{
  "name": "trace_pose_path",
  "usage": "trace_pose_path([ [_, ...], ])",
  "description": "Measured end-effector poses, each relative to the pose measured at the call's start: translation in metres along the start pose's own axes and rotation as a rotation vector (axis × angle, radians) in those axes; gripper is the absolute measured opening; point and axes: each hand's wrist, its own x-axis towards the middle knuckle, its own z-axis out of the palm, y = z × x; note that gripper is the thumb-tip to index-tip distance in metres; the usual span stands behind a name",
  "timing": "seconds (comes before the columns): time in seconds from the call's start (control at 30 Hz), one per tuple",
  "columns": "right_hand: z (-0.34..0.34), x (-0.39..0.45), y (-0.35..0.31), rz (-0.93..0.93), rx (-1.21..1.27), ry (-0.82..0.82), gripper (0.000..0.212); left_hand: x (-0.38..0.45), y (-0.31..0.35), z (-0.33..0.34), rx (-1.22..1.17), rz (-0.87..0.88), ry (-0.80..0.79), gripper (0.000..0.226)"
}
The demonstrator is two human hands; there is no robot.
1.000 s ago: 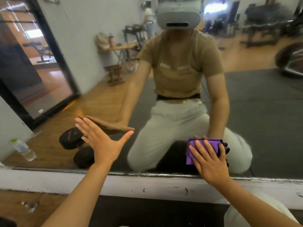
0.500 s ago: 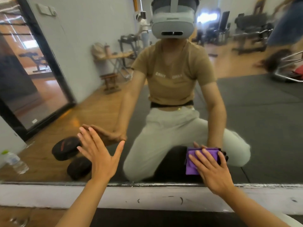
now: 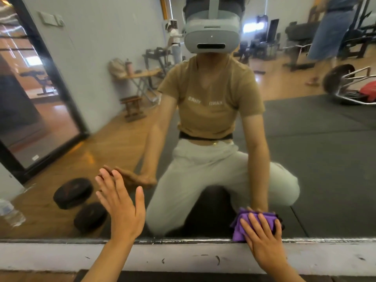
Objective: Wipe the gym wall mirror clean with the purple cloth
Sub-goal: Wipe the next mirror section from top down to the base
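Observation:
The wall mirror (image 3: 317,159) fills most of the head view and shows my own kneeling reflection. A bunched purple cloth (image 3: 239,228) lies against the glass at the mirror's bottom edge, right of centre. My right hand (image 3: 262,239) presses it flat onto the glass with spread, straight fingers, its heel over the lower frame. My left hand (image 3: 122,206) is held up flat at the lower left of the glass, fingers straight and thumb out, holding nothing; whether it touches the mirror is unclear.
A white painted ledge (image 3: 61,257) with scuff marks runs below the mirror. The reflection shows round black weights (image 3: 73,193), a plastic water bottle (image 3: 10,214), a dark floor mat, wooden flooring, gym benches and another person walking at the top right.
My right hand has slid the cloth down to the mirror's bottom edge, and the cloth looks more bunched. My head has tilted up. The left hand has stayed raised and flat.

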Motion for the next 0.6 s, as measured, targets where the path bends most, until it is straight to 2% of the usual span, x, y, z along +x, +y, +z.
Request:
trace_pose_path([
  [0.13, 0.01, -0.014, -0.001, 0.037, -0.005, -0.081, 0.058, 0.002, 0.005, 0.001, 0.052, -0.005, -0.021, 0.097],
  [0.23, 0.005, -0.007, 0.001, 0.009, 0.025, -0.054, 0.058, 0.003, 0.007, 0.004, 0.09, 0.004, -0.017, 0.101],
  [0.6, -0.066, 0.102, 0.02, 0.21, 0.165, 0.333, 0.056, 0.002, 0.01, 0.006, 0.123, 0.011, 0.014, 0.101],
])
